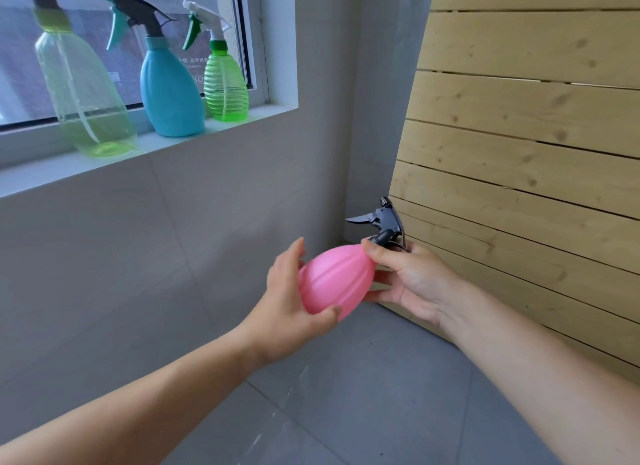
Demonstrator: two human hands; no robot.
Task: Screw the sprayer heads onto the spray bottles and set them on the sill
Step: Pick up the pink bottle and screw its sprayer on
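Observation:
A pink ribbed spray bottle (334, 284) is held tilted in mid-air, neck pointing up to the right. My left hand (289, 305) cups its base. My right hand (412, 281) grips the neck where a black sprayer head (384, 222) sits on the bottle. On the white sill (242, 119) three bottles stand upright with heads on: a clear yellow-green one (86, 97), a blue one (171, 90) and a small ribbed green one (225, 86).
A slatted wooden panel (519, 152) leans against the wall at the right, just behind my right hand. Grey tiled wall lies below the sill and grey floor tiles (381, 395) below my arms. The window glass is behind the bottles.

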